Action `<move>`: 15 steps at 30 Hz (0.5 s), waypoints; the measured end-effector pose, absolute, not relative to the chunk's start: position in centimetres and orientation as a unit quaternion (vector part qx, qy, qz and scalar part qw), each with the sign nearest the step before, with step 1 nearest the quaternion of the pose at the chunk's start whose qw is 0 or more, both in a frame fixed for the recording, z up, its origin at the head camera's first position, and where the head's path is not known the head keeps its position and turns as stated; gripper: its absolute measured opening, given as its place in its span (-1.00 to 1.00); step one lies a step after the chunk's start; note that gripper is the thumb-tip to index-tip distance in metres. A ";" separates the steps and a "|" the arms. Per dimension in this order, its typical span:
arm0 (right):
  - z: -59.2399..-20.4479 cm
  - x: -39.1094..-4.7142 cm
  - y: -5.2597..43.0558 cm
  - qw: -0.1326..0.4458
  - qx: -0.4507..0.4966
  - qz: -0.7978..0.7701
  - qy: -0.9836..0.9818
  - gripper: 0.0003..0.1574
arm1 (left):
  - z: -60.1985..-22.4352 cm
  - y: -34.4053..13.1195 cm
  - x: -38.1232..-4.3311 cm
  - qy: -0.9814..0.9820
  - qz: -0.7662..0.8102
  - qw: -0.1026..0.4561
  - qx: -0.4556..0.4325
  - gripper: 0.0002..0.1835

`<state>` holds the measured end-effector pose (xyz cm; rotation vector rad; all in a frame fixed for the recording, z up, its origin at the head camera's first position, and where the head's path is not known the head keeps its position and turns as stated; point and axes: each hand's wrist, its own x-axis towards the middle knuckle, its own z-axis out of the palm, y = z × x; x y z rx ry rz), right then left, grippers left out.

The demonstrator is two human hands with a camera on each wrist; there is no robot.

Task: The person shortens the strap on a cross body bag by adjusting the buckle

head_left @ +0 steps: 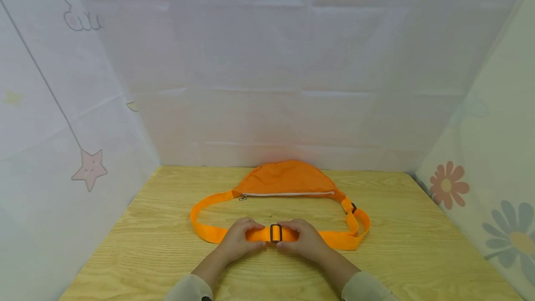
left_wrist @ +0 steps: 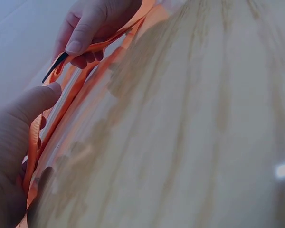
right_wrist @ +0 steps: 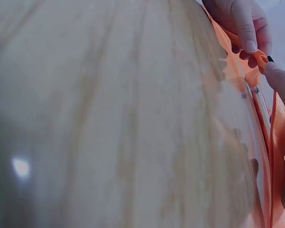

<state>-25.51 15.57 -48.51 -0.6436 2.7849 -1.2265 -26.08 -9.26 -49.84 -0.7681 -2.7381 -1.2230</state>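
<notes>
An orange waist bag lies on the wooden table, its white zipper facing the hands. Its orange strap loops round toward the person. My left hand pinches the strap just left of a black slide buckle. On the buckle's other side my right hand pinches the strap between thumb and fingers. In the left wrist view the buckle shows edge-on between the two thumbs. The right wrist view shows only a bit of its black edge by the thumb.
The strap's right end doubles over near a second black buckle. A metal zipper pull hangs at the bag's left end. Pale printed cloth walls enclose the wooden table at the back and both sides.
</notes>
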 end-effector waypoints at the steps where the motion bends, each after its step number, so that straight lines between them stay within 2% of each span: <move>1: -48.5 -25.5 15.6 0.016 -0.207 -0.394 0.895 -0.30 | -49.8 -9.3 -26.1 -0.885 -0.395 0.021 -0.247 -0.54; 15: -48.5 -25.5 15.6 0.023 -0.204 -0.396 0.895 -0.30 | -49.9 -9.3 -26.1 -0.883 -0.391 0.030 -0.259 -0.51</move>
